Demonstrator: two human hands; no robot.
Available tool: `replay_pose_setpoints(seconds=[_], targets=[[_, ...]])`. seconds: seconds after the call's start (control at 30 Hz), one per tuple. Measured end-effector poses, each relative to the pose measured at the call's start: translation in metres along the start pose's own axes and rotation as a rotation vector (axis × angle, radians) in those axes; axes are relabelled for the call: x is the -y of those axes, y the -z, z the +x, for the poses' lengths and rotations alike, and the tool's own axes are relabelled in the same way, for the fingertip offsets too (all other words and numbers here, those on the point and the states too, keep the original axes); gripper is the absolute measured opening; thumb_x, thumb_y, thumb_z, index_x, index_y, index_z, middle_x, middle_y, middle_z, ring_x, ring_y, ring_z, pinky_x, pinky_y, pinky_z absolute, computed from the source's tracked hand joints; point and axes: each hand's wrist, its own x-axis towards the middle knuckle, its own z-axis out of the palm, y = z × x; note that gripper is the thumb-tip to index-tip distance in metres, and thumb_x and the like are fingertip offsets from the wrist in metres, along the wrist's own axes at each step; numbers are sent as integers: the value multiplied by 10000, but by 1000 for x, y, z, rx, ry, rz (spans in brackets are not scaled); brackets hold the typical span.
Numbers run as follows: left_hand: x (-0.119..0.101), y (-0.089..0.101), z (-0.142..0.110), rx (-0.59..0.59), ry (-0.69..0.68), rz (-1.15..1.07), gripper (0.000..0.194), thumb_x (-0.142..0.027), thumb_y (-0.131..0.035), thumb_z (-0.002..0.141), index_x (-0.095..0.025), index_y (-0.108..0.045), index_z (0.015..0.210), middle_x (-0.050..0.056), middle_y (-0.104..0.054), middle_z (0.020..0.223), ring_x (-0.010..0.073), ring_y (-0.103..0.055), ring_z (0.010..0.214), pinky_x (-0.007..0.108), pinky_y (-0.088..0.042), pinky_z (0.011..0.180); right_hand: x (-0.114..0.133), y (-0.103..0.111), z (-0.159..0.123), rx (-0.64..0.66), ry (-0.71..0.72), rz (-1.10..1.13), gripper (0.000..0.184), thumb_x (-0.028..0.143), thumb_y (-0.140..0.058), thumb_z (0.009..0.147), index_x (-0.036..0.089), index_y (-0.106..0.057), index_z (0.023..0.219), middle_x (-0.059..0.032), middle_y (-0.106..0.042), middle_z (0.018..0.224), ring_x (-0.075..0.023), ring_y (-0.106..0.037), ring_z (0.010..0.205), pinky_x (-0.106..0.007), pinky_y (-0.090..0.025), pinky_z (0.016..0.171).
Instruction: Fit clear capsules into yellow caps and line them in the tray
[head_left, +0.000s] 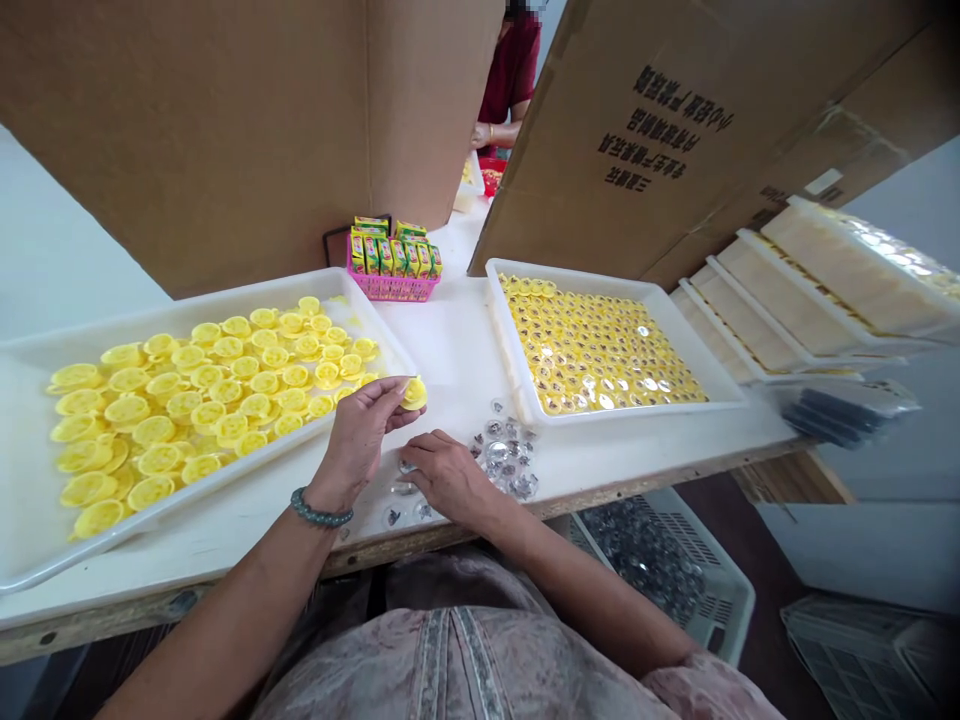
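Note:
My left hand (pixel 358 432) pinches a round yellow plastic piece (pixel 413 393) between thumb and fingers, above the near corner of the left tray (pixel 187 500). That tray holds many similar yellow pieces (pixel 160 458) lying loose. Low over the table, my right hand (pixel 448 478) has its fingers bent down and closed on a clear round plastic cover (pixel 406 488), mostly hidden under the fingertips. Beside it, more clear round covers (pixel 497 453) with small dark marks lie scattered on the white tabletop.
At the right stands a tray (pixel 622 410) of yellow pieces in rows, then stacked trays (pixel 810 290). A pink basket (pixel 394 288) holds small boxes. Cardboard sheets (pixel 277 130) rise behind. A crate (pixel 727 600) of clear parts sits below the edge. A person (pixel 514 75) works beyond.

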Motion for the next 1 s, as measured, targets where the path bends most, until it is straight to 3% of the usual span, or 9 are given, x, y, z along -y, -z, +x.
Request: replay_pose_setpoints(seconds=[0.1, 0.27, 0.43, 0.6, 0.8, 1.0], targets=[[0, 1, -1, 14, 9, 13, 243, -303, -673, 728, -142, -681, 909, 26, -662, 817, 155, -651, 739, 310, -537, 744, -7, -3, -2, -34, -41, 28, 147, 225, -597, 824, 150, -636, 943, -84, -644, 886, -195, -584, 864, -311, -467, 796], [1, 3, -1, 42, 30, 42, 249, -326, -670, 732, -158, -688, 915, 32, -667, 874, 171, -653, 777, 310, -529, 744, -19, -3, -16, -209, -148, 151, 290, 199, -591, 806, 167, -597, 1094, -87, -638, 1030, -172, -609, 912, -264, -490, 799], [3, 2, -1, 36, 64, 70, 260, -332, -681, 717, -163, -690, 915, 31, -669, 876, 175, -654, 774, 306, -523, 731, -27, -4, -24, -289, -195, 187, 284, 249, -609, 802, 190, -606, 1080, -71, -642, 1009, -157, -629, 853, -250, -505, 750], [5, 3, -1, 37, 83, 71, 279, -347, -687, 705, -151, -690, 904, 41, -673, 880, 173, -646, 776, 316, -524, 740, -34, 0, -27, -338, -186, 142, 271, 288, -596, 825, 180, -618, 1072, -81, -663, 952, -165, -637, 835, -268, -514, 746], [9, -1, -2, 61, 113, 72, 279, -345, -686, 703, -140, -694, 891, 55, -682, 890, 157, -633, 776, 294, -522, 743, -33, 11, -24, -500, -101, 202, 187, 172, -500, 869, 185, -647, 983, -98, -659, 1039, -164, -619, 981, -293, -514, 844], [8, -10, -4, 113, 184, -94, 277, -284, -727, 657, -135, -693, 888, 65, -698, 880, 148, -635, 792, 278, -518, 769, -28, 15, -9, -566, -107, 205, 202, 194, -531, 862, 204, -642, 1031, -96, -656, 1081, -178, -600, 1048, -326, -511, 899]])
